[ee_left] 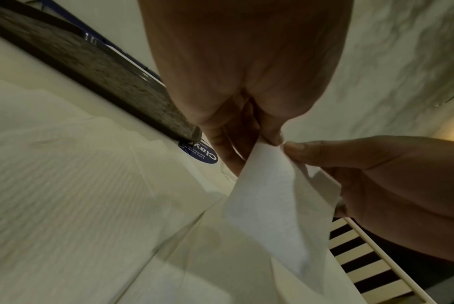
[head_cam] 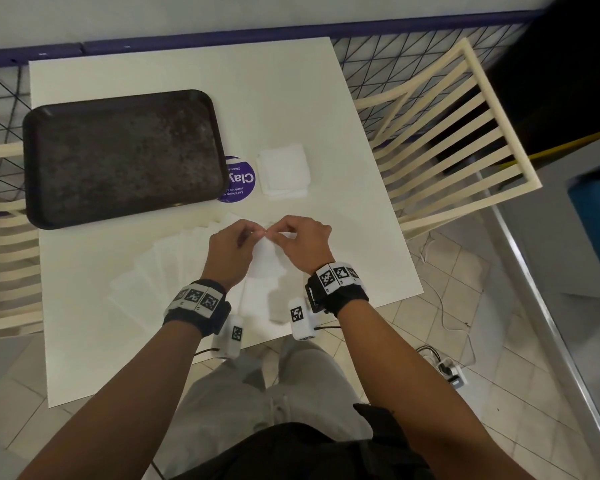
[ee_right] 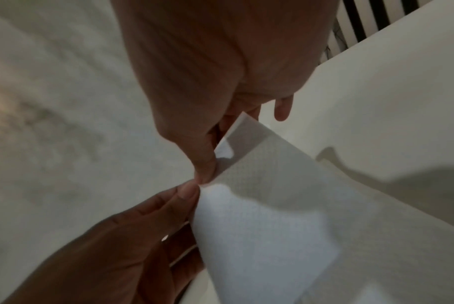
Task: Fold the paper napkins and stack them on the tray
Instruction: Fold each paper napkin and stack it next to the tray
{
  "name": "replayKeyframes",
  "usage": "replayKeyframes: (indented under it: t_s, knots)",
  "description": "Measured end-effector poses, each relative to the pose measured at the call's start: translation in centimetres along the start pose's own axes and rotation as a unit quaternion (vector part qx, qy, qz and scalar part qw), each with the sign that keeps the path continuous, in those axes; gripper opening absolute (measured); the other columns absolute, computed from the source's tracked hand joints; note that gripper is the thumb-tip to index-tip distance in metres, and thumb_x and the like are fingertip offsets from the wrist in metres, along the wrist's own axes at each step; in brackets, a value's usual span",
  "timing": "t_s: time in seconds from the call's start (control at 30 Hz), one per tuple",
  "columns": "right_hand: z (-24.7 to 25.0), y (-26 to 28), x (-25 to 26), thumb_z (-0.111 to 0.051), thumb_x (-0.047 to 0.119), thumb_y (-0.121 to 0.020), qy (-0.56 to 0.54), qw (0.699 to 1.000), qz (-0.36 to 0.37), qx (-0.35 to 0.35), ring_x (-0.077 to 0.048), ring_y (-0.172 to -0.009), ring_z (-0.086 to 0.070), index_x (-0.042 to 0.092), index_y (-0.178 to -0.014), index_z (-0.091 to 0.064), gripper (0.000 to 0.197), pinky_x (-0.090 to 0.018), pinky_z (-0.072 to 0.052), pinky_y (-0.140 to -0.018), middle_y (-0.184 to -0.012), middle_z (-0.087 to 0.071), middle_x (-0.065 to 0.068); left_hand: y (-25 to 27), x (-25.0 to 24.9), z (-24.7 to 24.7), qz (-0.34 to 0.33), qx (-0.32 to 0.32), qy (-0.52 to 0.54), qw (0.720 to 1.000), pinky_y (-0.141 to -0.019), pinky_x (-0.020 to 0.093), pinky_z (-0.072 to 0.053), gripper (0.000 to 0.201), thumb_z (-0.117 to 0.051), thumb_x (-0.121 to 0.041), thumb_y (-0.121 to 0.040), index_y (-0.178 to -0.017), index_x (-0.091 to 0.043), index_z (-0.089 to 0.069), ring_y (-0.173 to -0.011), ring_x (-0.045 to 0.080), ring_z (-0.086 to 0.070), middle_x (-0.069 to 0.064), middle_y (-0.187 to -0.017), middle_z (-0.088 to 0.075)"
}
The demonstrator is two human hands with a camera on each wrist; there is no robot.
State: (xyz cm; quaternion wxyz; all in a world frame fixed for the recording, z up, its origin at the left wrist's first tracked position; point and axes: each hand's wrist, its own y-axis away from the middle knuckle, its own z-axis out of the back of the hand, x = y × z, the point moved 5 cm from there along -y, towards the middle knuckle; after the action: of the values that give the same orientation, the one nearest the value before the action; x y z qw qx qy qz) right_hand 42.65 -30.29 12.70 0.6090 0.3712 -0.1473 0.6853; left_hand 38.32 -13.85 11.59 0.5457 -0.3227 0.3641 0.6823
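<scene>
White napkin, one sheet, raised above the near-centre of the white table and hanging from its top edge, which the left hand and right hand each pinch between thumb and fingertip, the two pinches almost touching. Under and left of the hands: unfolded napkins fanned flat on the table; further off, a small stack of folded napkins just right of a purple round sticker. Dark tray, far left of the table, nothing on it.
</scene>
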Motion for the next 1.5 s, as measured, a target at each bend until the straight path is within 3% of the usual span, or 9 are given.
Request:
replayKeyframes:
  t_s: [0.13, 0.23, 0.37, 0.5, 0.67, 0.8, 1.13, 1.33, 1.5]
  knots:
    - [1.0, -0.3, -1.2, -0.071, 0.041, -0.088, -0.066, 0.997, -0.048, -0.009, -0.008, -0.087, -0.062, 0.042, -0.077, -0.071, 0.011, -0.040, -0.036, -0.095, -0.088, -0.072, 0.019, -0.2, 0.3, 0.9, 0.030, -0.030, 0.015, 0.999, -0.074, 0.002, -0.039, 0.010, -0.061, -0.021, -0.101, -0.098, -0.018, -0.070, -0.090, 0.008, -0.063, -0.008, -0.100, -0.073]
    - [1.9, -0.5, -2.5, -0.077, 0.030, -0.085, -0.157, 0.985, -0.066, -0.018, -0.010, -0.075, -0.066, 0.040, -0.075, -0.074, 0.014, -0.038, -0.055, -0.086, -0.077, -0.072, 0.012, -0.3, 0.6, 1.2, 0.035, -0.031, 0.025, 0.999, -0.075, 0.001, -0.040, 0.012, -0.060, -0.021, -0.101, -0.099, -0.019, -0.072, -0.090, 0.004, -0.064, -0.009, -0.101, -0.074]
    - [2.1, -0.5, -2.3, -0.078, 0.019, -0.087, -0.202, 0.977, -0.067, -0.019, -0.009, -0.066, -0.064, 0.027, -0.081, -0.077, 0.010, -0.026, -0.054, -0.075, -0.078, -0.074, 0.003, -0.4, 0.9, 1.1, 0.047, -0.037, 0.049, 0.997, -0.080, 0.017, -0.049, 0.014, -0.061, -0.023, -0.101, -0.100, -0.019, -0.075, -0.088, 0.008, -0.066, -0.009, -0.099, -0.075]
    - [1.6, -0.4, -3.0, -0.077, 0.029, -0.088, -0.241, 0.965, -0.101, -0.008, -0.008, -0.071, -0.062, 0.023, -0.097, -0.075, 0.012, -0.021, -0.050, -0.074, -0.075, -0.069, 0.006, -0.6, 1.2, 1.0, 0.060, -0.050, 0.085, 0.993, -0.077, 0.033, -0.059, 0.014, -0.064, -0.022, -0.099, -0.099, -0.019, -0.078, -0.080, 0.015, -0.069, -0.011, -0.094, -0.076]
    - [0.6, 0.1, -3.9, -0.075, 0.029, -0.086, -0.188, 0.971, -0.128, 0.068, -0.007, -0.064, -0.057, 0.024, -0.087, -0.067, 0.009, -0.022, -0.046, -0.071, -0.064, -0.056, 0.010, -1.1, 1.2, 1.4, 0.070, -0.065, 0.124, 0.988, -0.063, 0.031, -0.061, 0.012, -0.067, -0.018, -0.098, -0.100, -0.016, -0.079, -0.067, 0.014, -0.066, -0.005, -0.093, -0.077]
    - [1.1, -1.3, -4.0, -0.074, 0.024, -0.085, -0.168, 0.976, -0.124, 0.058, -0.011, -0.069, -0.062, 0.023, -0.084, -0.069, 0.005, -0.031, -0.052, -0.080, -0.068, -0.062, 0.006, -1.7, 1.1, 1.3, 0.076, -0.079, 0.129, 0.985, -0.055, 0.022, -0.054, 0.014, -0.066, -0.020, -0.099, -0.105, -0.013, -0.077, -0.061, 0.015, -0.064, 0.001, -0.089, -0.076]
    - [6.4, -12.3, -3.1, -0.068, 0.024, -0.093, -0.084, 0.985, -0.141, -0.052, -0.018, -0.106, -0.062, 0.010, -0.119, -0.069, 0.029, -0.014, -0.037, -0.090, -0.108, -0.070, -0.004, -1.7, 2.8, -0.3, 0.164, -0.023, 0.109, 0.980, -0.055, 0.011, -0.046, 0.020, -0.053, -0.030, -0.106, -0.114, -0.016, -0.066, -0.069, 0.016, -0.072, -0.003, -0.093, -0.076]
    - [6.1, -16.9, -3.6, -0.066, 0.021, -0.094, -0.041, 0.985, -0.158, -0.049, -0.023, -0.114, -0.063, 0.008, -0.115, -0.071, 0.025, -0.007, -0.029, -0.078, -0.115, -0.072, -0.007, -1.2, 3.8, -0.5, 0.194, -0.028, 0.108, 0.975, -0.058, 0.011, -0.048, 0.022, -0.052, -0.028, -0.107, -0.115, -0.015, -0.067, -0.070, 0.013, -0.072, -0.003, -0.094, -0.076]
    - [5.2, -17.5, -4.0, -0.069, 0.029, -0.091, -0.037, 0.984, -0.169, -0.049, -0.024, -0.115, -0.062, 0.013, -0.117, -0.070, 0.031, -0.021, -0.042, -0.096, -0.114, -0.071, -0.004, -1.5, 4.0, -0.4, 0.198, -0.034, 0.103, 0.974, -0.058, 0.010, -0.047, 0.022, -0.051, -0.028, -0.106, -0.115, -0.015, -0.067, -0.072, 0.012, -0.072, -0.003, -0.095, -0.076]
